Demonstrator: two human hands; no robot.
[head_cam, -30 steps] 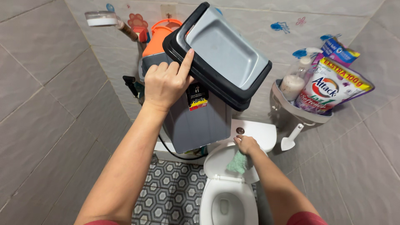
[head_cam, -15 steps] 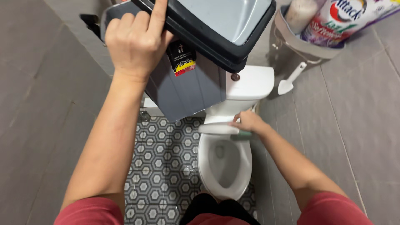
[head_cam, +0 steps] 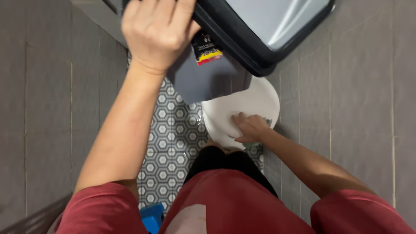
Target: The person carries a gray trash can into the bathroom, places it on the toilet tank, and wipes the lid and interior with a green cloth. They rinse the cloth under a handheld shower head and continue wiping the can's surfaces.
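Note:
My left hand [head_cam: 158, 30] is raised at the top of the view, gripping the rim of a grey plastic bin [head_cam: 212, 76] with a black-framed swing lid [head_cam: 268, 26]; the bin hangs tilted above the toilet. Below it the white toilet lid [head_cam: 251, 104] is down. My right hand [head_cam: 247, 128] presses flat on the lid's near edge with a green cloth [head_cam: 266, 122] under the fingers, only a sliver of it showing. The bowl and tank are hidden by the lid and the bin.
Grey tiled walls close in on both sides. A strip of hexagon-patterned floor tiles [head_cam: 167, 143] runs left of the toilet. My red shirt and black shorts fill the bottom of the view, with a blue object [head_cam: 152, 216] near my feet.
The toilet lid has gone from raised to closed under my right hand with the cloth. The view has tipped steeply downward; the wall shelf and tank have left the frame. The bin stays lifted.

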